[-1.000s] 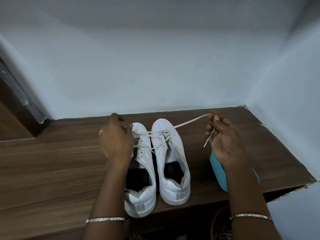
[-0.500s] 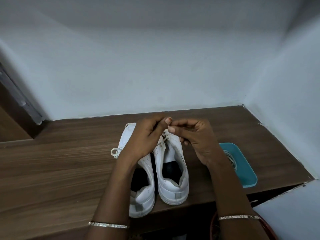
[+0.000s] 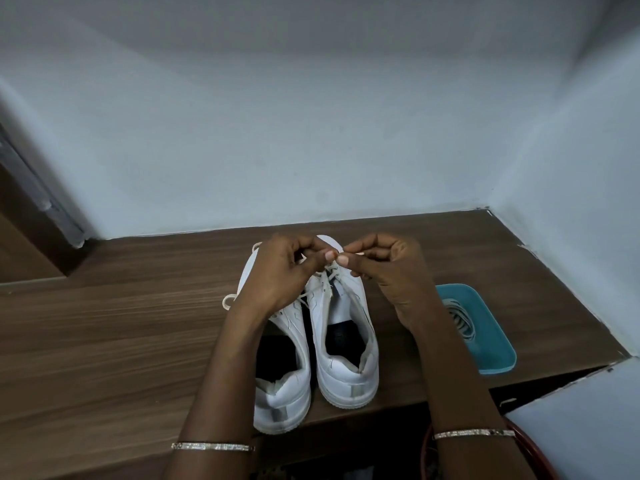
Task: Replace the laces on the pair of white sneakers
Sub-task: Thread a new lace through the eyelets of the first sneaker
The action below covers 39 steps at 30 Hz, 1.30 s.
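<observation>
Both hands have drawn together from wide apart: left hand (image 3: 277, 273) and right hand (image 3: 389, 271), fingers curled, pinch a cream flat shoelace (image 3: 331, 269) at their fingertips, just above the far end of the right white low-top sneaker (image 3: 348, 358). A teal plastic tray (image 3: 498, 365) lies to the right.

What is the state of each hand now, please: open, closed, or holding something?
Left hand: closed, pinching the lace.
Right hand: closed, pinching the same lace.
</observation>
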{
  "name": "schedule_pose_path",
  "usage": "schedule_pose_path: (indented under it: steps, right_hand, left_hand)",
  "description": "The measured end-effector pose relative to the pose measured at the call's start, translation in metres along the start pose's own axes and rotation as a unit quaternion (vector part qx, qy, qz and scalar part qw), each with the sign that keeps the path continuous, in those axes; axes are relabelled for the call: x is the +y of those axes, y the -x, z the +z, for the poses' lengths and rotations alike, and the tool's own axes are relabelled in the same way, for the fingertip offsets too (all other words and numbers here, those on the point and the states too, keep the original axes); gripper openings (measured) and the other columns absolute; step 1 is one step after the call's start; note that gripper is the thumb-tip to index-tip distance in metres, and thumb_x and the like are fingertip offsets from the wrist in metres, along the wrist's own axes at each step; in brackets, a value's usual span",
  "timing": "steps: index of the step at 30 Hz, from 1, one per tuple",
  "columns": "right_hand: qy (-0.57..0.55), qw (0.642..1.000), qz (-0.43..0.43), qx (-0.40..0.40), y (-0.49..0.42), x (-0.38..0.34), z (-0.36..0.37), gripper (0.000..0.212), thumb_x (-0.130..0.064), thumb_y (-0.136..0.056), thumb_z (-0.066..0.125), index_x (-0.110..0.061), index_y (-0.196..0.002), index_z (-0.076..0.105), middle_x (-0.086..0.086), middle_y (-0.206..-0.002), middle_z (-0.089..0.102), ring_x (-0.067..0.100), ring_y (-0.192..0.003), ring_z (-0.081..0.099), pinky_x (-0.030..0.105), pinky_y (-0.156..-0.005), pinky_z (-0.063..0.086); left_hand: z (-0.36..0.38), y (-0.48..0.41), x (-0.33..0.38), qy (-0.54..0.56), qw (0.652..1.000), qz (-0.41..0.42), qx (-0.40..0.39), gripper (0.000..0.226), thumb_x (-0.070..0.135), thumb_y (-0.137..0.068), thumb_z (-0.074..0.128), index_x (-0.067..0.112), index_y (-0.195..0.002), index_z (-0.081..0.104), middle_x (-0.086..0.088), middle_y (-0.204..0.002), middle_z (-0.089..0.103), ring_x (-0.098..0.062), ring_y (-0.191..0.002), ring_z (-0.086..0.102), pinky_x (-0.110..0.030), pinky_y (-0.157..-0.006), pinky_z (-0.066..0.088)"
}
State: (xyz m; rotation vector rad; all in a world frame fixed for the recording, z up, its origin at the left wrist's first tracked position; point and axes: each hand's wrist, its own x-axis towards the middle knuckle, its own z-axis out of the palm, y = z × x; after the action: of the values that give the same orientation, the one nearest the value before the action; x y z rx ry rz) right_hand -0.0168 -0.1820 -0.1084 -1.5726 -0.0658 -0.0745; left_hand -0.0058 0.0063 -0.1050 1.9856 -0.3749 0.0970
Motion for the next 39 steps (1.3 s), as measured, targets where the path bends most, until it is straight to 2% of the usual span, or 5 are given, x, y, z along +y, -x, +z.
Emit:
schedule_pose_path:
  steps: [6, 15, 21, 25, 39]
  right_hand:
    - [0.084, 0.996, 0.014, 0.02, -0.003, 0.009, -0.007, 0.016, -0.018, -0.076, 0.088, -0.012, -0.088, 0.08, 0.009, -0.083, 0.077, 0.01, -0.071, 0.065, 0.023, -0.067, 0.054]
    - [0.377, 0.925, 0.017, -0.042, -0.005, 0.016, -0.004, 0.024, -0.033, -0.069, 0.086, -0.024, -0.088, 0.073, -0.008, -0.077, 0.07, 0.004, -0.065, 0.061, 0.027, -0.065, 0.052]
    - [0.353, 0.935, 0.026, -0.019, -0.005, 0.022, -0.006, 0.001, -0.023, -0.081, 0.079, -0.024, -0.082, 0.079, -0.007, -0.067, 0.073, 0.006, -0.063, 0.068, 0.028, -0.063, 0.059]
    - [0.316, 0.947, 0.052, -0.022, -0.006, 0.026, -0.01, 0.006, -0.021, -0.085, 0.077, -0.023, -0.089, 0.081, -0.005, -0.075, 0.075, 0.002, -0.065, 0.066, 0.011, -0.054, 0.046]
    - [0.188, 0.974, 0.118, -0.029, -0.003, 0.029, -0.016, 0.011, -0.011, -0.088, 0.073, -0.013, -0.096, 0.081, 0.001, -0.086, 0.078, 0.016, -0.083, 0.074, 0.016, -0.06, 0.053]
  left_hand:
    - [0.0, -0.001, -0.006, -0.091, 0.993, -0.05, 0.049, 0.004, 0.032, -0.084, 0.078, 0.029, -0.082, 0.081, 0.017, -0.067, 0.071, 0.009, -0.058, 0.059, -0.009, -0.055, 0.036]
    - [0.019, -0.005, -0.011, -0.142, 0.983, -0.075, 0.09, 0.004, 0.03, -0.083, 0.077, 0.03, -0.079, 0.076, 0.011, -0.082, 0.075, -0.007, -0.09, 0.07, -0.034, -0.076, 0.054]
    - [0.026, -0.004, -0.012, -0.151, 0.984, -0.077, 0.052, 0.01, 0.025, -0.082, 0.078, 0.033, -0.088, 0.081, 0.01, -0.088, 0.077, -0.014, -0.088, 0.069, -0.037, -0.077, 0.054]
    - [0.032, -0.004, -0.005, -0.209, 0.972, -0.079, 0.071, 0.007, 0.024, -0.081, 0.077, 0.031, -0.084, 0.079, 0.008, -0.087, 0.072, -0.017, -0.085, 0.065, -0.032, -0.067, 0.048]
    - [0.047, -0.005, -0.002, -0.312, 0.945, -0.074, 0.065, 0.021, 0.027, -0.089, 0.061, 0.012, -0.088, 0.076, -0.006, -0.095, 0.066, -0.027, -0.092, 0.062, -0.032, -0.065, 0.042]
